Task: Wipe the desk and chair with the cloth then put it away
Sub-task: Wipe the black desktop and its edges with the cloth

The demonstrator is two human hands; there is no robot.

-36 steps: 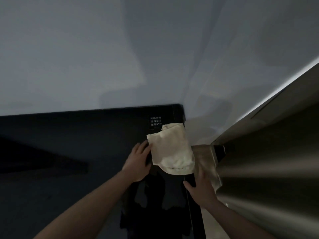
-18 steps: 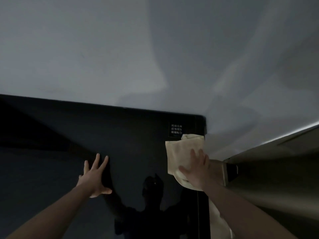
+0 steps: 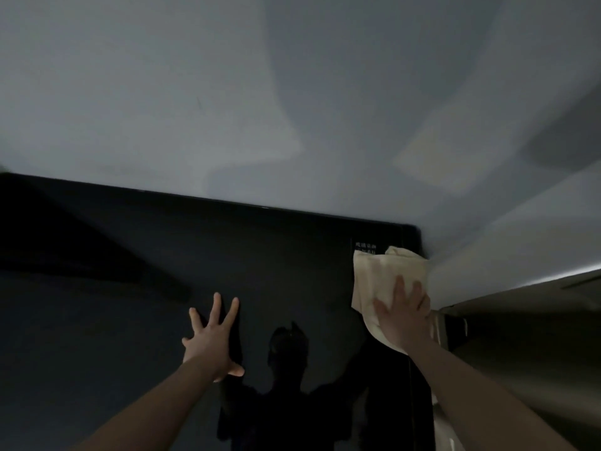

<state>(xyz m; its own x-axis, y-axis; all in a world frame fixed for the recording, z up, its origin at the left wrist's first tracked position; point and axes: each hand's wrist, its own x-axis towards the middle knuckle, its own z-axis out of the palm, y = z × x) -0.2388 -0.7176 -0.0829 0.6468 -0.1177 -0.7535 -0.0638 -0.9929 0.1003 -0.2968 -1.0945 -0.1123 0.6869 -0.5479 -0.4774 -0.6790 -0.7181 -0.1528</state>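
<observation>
While the room lies in dim light, a tall glossy black panel (image 3: 136,320) fills the lower left of the view, its top edge running under a pale grey wall (image 3: 227,92). Against that dark surface the person's left hand (image 3: 211,343) is planted flat, fingers straight and spread wide apart, thumb out to the side, holding nothing. Just to its right the gloss gives back a faint dark reflection of the person (image 3: 289,369), arms raised. Further right, near the panel's top right corner, a small label with white characters (image 3: 364,246) sits just above the cream cloth (image 3: 377,278). The cloth is bunched and pressed against the panel at that corner, its upper fold reaching toward the edge. The right hand (image 3: 403,320) lies over the cloth's lower part, fingers straight and slightly parted, pushing it flat to the surface rather than gripping it. Beside that forearm, at far right, a brushed metallic surface (image 3: 520,369) slopes away.
</observation>
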